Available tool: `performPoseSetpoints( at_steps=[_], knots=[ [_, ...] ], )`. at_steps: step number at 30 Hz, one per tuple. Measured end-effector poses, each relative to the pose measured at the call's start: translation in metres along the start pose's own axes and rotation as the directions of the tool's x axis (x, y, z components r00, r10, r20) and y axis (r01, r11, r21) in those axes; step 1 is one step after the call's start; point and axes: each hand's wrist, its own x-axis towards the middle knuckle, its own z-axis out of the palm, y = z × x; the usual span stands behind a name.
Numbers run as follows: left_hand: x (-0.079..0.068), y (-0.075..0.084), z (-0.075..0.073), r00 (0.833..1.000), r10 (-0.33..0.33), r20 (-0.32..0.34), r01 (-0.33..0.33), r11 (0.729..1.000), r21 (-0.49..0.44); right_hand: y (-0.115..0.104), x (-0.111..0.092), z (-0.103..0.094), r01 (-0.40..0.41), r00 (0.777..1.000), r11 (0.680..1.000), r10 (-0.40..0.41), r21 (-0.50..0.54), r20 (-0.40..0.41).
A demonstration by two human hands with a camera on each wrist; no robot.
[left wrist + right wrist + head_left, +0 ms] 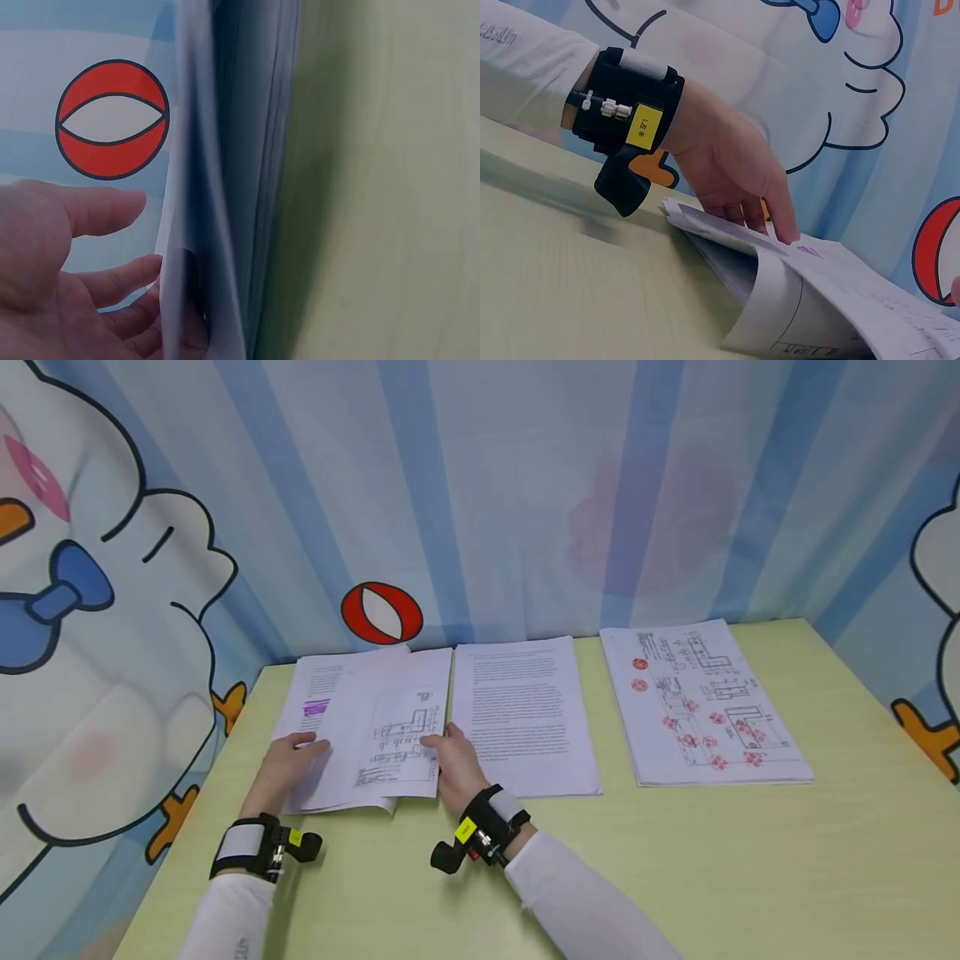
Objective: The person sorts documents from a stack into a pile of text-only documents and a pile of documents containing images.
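Observation:
At the left of the table, a sheet with a technical drawing (405,714) lies over a stack of papers (311,685), whose top page bears text and a purple highlighted mark. My right hand (459,766) pinches the drawing sheet's right edge, thumb on top and fingers hidden beneath. At the stack's left side is my left hand (287,767), its thumb and fingers apart and fingertips touching the paper (171,300). In the right wrist view, the near edges of the sheets (780,300) bow up off the table beside the left hand (731,161).
Just right of my right hand lies a stack of printed text pages (521,718). Farther right sits another stack with drawings and red stamp marks (705,710). A striped blue curtain (510,502) with cartoon figures hangs behind the table (675,868).

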Motion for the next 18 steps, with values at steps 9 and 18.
performPoseSetpoints(
  at_steps=[9,18],
  knots=[
    [-0.005,0.002,0.006,0.999,0.032,-0.029,-0.031,0.999,0.027,0.011,0.001,-0.002,-0.058,0.994,0.995,0.065,-0.077,0.092],
    [-0.006,0.002,0.011,0.999,0.017,-0.039,-0.017,1.0,-0.011,0.011,0.001,0.003,0.051,0.986,0.817,-0.134,-0.574,-0.102]
  ],
)
